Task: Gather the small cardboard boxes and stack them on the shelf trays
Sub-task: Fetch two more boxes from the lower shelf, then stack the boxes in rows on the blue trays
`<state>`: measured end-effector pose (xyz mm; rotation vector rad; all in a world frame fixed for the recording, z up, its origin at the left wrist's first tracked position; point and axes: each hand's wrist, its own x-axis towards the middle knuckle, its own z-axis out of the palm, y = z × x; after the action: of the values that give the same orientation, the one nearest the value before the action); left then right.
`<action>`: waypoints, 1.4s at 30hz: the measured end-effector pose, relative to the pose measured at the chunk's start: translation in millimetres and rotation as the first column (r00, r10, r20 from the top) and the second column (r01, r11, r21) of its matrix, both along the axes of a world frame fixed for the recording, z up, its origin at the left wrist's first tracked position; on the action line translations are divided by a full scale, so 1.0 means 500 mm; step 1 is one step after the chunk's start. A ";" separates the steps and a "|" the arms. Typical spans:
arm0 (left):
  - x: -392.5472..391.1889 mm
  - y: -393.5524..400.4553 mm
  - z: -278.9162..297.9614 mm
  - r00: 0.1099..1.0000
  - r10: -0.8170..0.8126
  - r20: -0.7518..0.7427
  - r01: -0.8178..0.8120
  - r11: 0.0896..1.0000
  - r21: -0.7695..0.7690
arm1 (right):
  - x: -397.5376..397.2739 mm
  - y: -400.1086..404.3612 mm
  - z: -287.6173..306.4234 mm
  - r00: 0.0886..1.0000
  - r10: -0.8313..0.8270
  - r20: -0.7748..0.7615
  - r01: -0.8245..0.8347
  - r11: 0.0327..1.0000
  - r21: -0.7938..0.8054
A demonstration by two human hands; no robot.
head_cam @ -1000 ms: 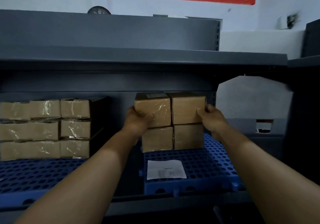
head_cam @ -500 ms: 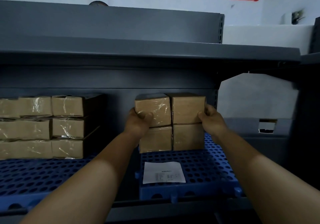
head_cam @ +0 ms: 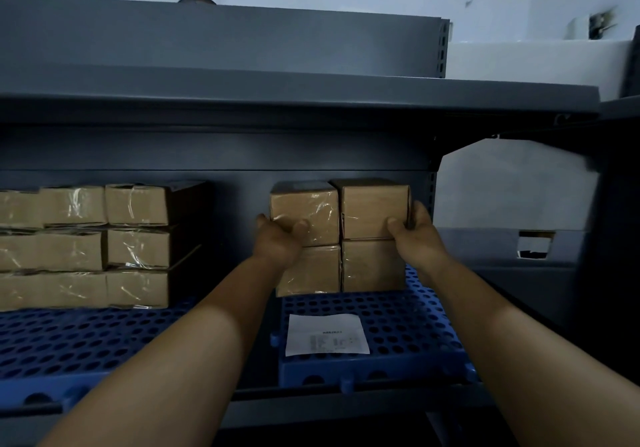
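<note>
Small brown cardboard boxes stand two wide and two high at the back of the right blue perforated tray (head_cam: 398,315). My left hand (head_cam: 278,239) grips the upper left box (head_cam: 308,209) at its lower left corner, thumb on the front face. My right hand (head_cam: 414,232) grips the upper right box (head_cam: 372,207) at its right side. Both upper boxes rest on the lower left box (head_cam: 311,270) and the lower right box (head_cam: 372,265). My hands and wrists cover parts of the boxes' outer edges.
A taller stack of taped boxes (head_cam: 86,244), three rows high, fills the left blue tray (head_cam: 69,339). A white paper label (head_cam: 327,334) lies on the right tray's front. The grey shelf board (head_cam: 298,93) hangs close above; a grey upright (head_cam: 431,190) stands right of the boxes.
The two upper boxes have settled flush on the lower pair and sit slightly deeper. Both hands stay on them. The camera has tilted down a little.
</note>
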<state>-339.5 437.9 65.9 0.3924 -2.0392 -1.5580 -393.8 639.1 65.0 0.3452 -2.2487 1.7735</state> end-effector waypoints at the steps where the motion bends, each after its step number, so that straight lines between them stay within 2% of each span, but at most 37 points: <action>1: 0.007 0.006 0.000 1.000 0.018 0.005 -0.018 1.000 -0.001 | 0.006 0.000 0.000 1.000 -0.007 0.006 0.007 1.000 -0.006; 4: 0.041 0.029 0.002 0.995 0.104 -0.005 -0.104 0.993 -0.062 | 0.031 -0.001 -0.001 0.998 -0.070 -0.011 0.070 0.998 -0.004; 7: 0.094 0.063 -0.003 0.979 0.186 -0.079 -0.197 0.967 -0.164 | 0.080 0.001 -0.006 0.987 -0.142 -0.070 0.142 0.990 -0.005; 9: 0.131 0.089 -0.013 0.977 0.153 -0.149 -0.182 0.962 -0.203 | 0.125 0.008 -0.015 0.980 -0.179 -0.084 0.180 0.984 0.002; 14: 0.234 0.152 -0.058 0.976 -0.155 -0.156 0.109 0.957 -0.267 | 0.281 0.033 -0.057 0.948 -0.306 -0.087 0.314 0.943 0.114; 17: 0.308 0.182 -0.102 0.937 -0.327 -0.123 0.265 0.894 -0.361 | 0.400 0.043 -0.099 0.906 -0.417 -0.078 0.424 0.883 0.200; 20: 0.398 0.199 -0.161 0.889 -0.458 -0.022 0.408 0.812 -0.418 | 0.534 0.049 -0.154 0.852 -0.519 -0.074 0.521 0.821 0.234; 25: 0.563 0.219 -0.274 0.766 -0.616 0.183 0.622 0.638 -0.454 | 0.759 0.050 -0.265 0.755 -0.654 0.049 0.607 0.725 0.326; 32: 0.778 0.276 -0.405 0.525 -0.749 0.404 0.837 0.368 -0.406 | 1.046 0.077 -0.413 0.561 -0.786 0.259 0.700 0.617 0.360; 38: 0.928 0.374 -0.508 0.276 -0.811 0.516 0.941 0.120 -0.316 | 1.235 0.140 -0.512 0.373 -0.848 0.378 0.790 0.504 0.351; 42: 1.014 0.456 -0.577 0.139 -0.798 0.586 0.971 -0.007 -0.240 | 1.346 0.194 -0.564 0.259 -0.867 0.424 0.832 0.424 0.358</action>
<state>167.4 665.9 -222.5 -1.4454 -3.1173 -1.2023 279.2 736.1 -217.2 -1.3743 -2.0454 1.1878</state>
